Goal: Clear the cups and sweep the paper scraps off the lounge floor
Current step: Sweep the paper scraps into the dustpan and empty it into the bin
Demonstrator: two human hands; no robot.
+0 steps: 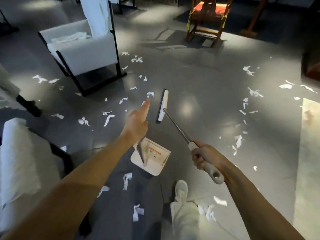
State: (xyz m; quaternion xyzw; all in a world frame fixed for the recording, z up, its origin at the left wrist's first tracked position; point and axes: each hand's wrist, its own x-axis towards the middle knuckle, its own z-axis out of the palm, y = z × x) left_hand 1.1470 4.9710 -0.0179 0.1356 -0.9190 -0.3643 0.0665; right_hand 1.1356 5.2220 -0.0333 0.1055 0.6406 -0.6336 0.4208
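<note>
White paper scraps (109, 119) lie scattered over the grey floor, with more scraps on the right (254, 92) and near my feet (127, 181). My right hand (202, 155) grips the white handle of a broom; its metal shaft runs forward to the white brush head (162, 105), which rests on the floor. A white long-handled dustpan (152, 168) stands on the floor between my arms. Its handle rises under my left hand (136, 122), which holds it with the fingers stretched along it. No cups are in view.
A white armchair with a black frame (83, 52) stands at the back left and another white seat (15, 163) at the near left. A wooden chair (207, 19) is at the back. My shoe (181, 189) is beside a thin cable on the floor.
</note>
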